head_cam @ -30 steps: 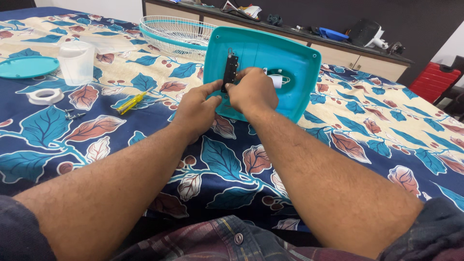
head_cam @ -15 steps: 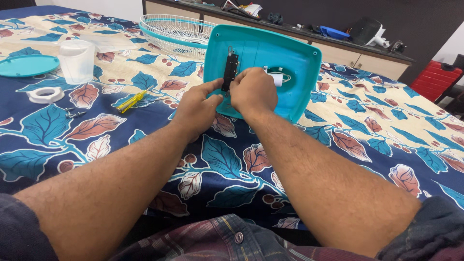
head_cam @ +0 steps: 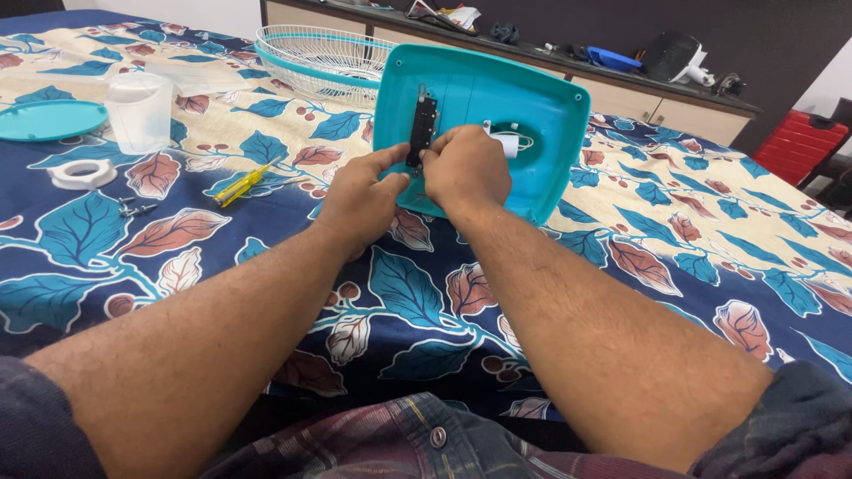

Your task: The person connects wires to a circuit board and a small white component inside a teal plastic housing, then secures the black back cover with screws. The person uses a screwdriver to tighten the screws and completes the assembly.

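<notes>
Hands, left [head_cam: 359,200] and right [head_cam: 463,168], closed on black switch strip [head_cam: 422,129] at teal base [head_cam: 515,111]; screws [head_cam: 133,210], screwdriver [head_cam: 238,188] untouched.

**Both hands working at a black switch strip on a teal base**

The left hand [head_cam: 359,200] and right hand [head_cam: 463,168] are pinching the lower end of a black switch strip [head_cam: 422,129] that is standing upright against the tilted teal fan base [head_cam: 524,115]. A yellow screwdriver [head_cam: 238,188] is lying on the leaf-patterned tablecloth [head_cam: 674,257], with a white wire fan guard [head_cam: 324,58] sitting behind.
</notes>
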